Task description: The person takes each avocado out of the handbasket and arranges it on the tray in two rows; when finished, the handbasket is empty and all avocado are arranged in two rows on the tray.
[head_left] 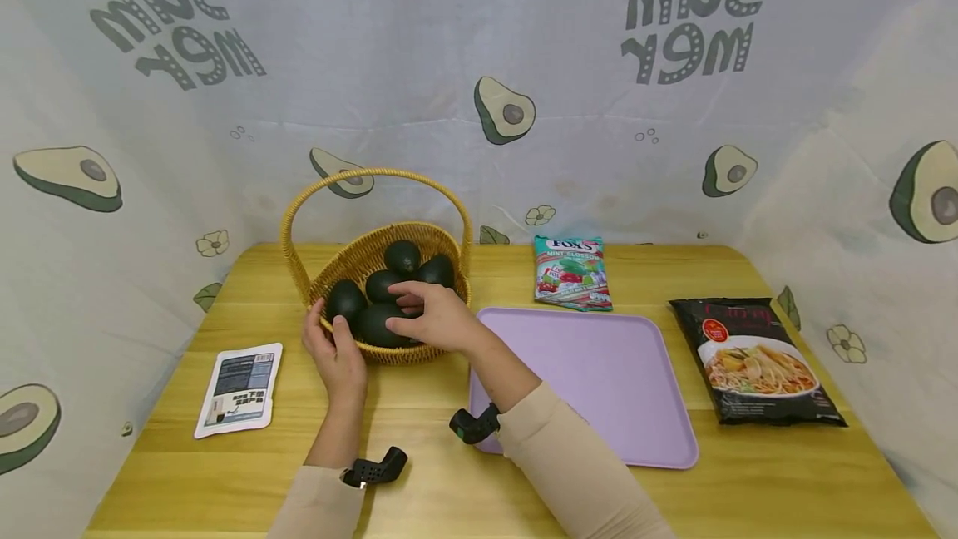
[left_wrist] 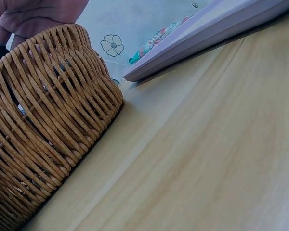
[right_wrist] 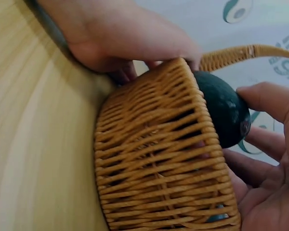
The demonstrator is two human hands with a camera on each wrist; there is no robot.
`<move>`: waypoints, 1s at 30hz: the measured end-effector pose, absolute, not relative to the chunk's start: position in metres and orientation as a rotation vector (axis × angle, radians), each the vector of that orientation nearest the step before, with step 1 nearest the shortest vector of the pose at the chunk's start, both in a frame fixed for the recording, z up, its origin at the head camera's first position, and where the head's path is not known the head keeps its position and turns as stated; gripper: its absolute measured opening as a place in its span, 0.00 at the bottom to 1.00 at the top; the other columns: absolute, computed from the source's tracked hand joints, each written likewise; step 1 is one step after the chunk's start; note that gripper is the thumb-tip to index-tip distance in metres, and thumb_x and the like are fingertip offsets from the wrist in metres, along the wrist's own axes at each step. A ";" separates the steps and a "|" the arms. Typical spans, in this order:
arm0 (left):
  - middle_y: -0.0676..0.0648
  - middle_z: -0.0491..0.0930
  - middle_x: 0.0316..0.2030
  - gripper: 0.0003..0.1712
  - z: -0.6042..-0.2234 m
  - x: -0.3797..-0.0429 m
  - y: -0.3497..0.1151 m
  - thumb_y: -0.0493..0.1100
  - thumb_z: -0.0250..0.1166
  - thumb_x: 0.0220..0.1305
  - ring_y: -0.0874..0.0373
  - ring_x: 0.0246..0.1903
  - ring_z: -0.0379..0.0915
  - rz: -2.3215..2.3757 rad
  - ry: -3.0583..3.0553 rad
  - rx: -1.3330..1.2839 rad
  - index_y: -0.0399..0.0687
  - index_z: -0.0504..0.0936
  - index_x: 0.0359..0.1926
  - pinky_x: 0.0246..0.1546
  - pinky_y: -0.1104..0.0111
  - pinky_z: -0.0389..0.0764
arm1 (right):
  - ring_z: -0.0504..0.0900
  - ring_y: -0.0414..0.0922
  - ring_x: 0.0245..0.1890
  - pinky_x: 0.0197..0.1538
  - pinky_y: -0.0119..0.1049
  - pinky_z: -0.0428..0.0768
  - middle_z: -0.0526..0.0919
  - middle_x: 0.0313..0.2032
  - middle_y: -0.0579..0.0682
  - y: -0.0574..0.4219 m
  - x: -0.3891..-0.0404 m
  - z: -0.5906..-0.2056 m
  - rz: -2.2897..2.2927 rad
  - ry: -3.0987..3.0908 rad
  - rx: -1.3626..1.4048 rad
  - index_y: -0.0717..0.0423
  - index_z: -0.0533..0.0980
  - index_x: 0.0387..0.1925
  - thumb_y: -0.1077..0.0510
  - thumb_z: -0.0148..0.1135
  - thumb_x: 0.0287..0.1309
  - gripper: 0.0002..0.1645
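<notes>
A wicker basket (head_left: 400, 353) with a tall arched handle stands on the table, holding several dark green avocados (head_left: 346, 301). My left hand (head_left: 338, 356) grips its left front rim, thumb on the inner side and fingers along the outside. Over the front of the basket, my right hand (head_left: 437, 316) reaches in with curved fingers. In the right wrist view its thumb (right_wrist: 265, 98) presses an avocado (right_wrist: 221, 108) that bulges past the rim, with other fingers around the far side. Part of that avocado is hidden behind the wicker. In the left wrist view the basket wall (left_wrist: 53, 106) fills the left side.
A lilac tray (head_left: 599, 389) lies right of the basket, with a candy bag (head_left: 572, 273) behind it. Farther right is a black noodle packet (head_left: 756, 364). At the left lies a white pouch (head_left: 239, 389). A printed cloth (head_left: 419, 40) hangs behind the table.
</notes>
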State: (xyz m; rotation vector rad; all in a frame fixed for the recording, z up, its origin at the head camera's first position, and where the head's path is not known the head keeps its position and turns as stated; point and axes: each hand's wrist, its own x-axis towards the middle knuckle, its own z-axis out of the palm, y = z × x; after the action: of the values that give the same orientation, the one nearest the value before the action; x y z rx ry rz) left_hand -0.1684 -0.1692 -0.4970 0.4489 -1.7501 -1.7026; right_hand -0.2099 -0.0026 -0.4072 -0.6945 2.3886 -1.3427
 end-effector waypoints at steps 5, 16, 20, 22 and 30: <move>0.39 0.51 0.76 0.27 -0.496 -0.167 -0.168 0.43 0.50 0.77 0.45 0.78 0.43 -1.723 -1.762 0.449 0.45 0.64 0.73 0.78 0.48 0.50 | 0.82 0.53 0.60 0.62 0.45 0.80 0.82 0.61 0.55 0.001 -0.212 -0.404 -1.310 2.370 -0.761 0.51 0.71 0.71 0.52 0.69 0.63 0.36; 0.39 0.55 0.74 0.26 -0.497 -0.167 -0.168 0.41 0.51 0.76 0.46 0.77 0.46 -1.686 -1.759 0.462 0.45 0.66 0.72 0.77 0.48 0.53 | 0.82 0.54 0.61 0.63 0.47 0.79 0.78 0.66 0.57 0.007 -0.210 -0.395 -1.186 2.383 -0.836 0.49 0.69 0.73 0.51 0.69 0.63 0.38; 0.38 0.54 0.75 0.26 -0.498 -0.167 -0.167 0.41 0.51 0.76 0.45 0.77 0.46 -1.688 -1.754 0.456 0.44 0.66 0.72 0.76 0.48 0.54 | 0.82 0.53 0.60 0.62 0.47 0.80 0.78 0.66 0.56 0.011 -0.205 -0.395 -1.220 2.390 -0.854 0.49 0.71 0.72 0.52 0.68 0.63 0.36; 0.38 0.53 0.75 0.26 -0.498 -0.167 -0.167 0.42 0.51 0.76 0.45 0.77 0.46 -1.688 -1.760 0.456 0.44 0.65 0.72 0.76 0.48 0.54 | 0.82 0.54 0.60 0.60 0.47 0.81 0.77 0.66 0.55 0.013 -0.202 -0.395 -1.265 2.391 -0.830 0.48 0.71 0.71 0.52 0.68 0.63 0.35; 0.38 0.55 0.74 0.26 -0.499 -0.168 -0.167 0.41 0.51 0.76 0.46 0.77 0.48 -1.692 -1.735 0.452 0.44 0.66 0.72 0.76 0.49 0.55 | 0.81 0.56 0.59 0.55 0.47 0.83 0.74 0.67 0.52 0.030 -0.187 -0.399 -1.592 2.327 -0.655 0.42 0.70 0.72 0.53 0.68 0.64 0.36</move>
State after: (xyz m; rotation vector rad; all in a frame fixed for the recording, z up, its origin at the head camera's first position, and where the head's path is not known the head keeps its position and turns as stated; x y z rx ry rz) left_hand -0.1681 -0.1673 -0.4987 0.4522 -1.7354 -1.6920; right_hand -0.1872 0.0301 -0.3987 -0.6552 2.3270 -1.5917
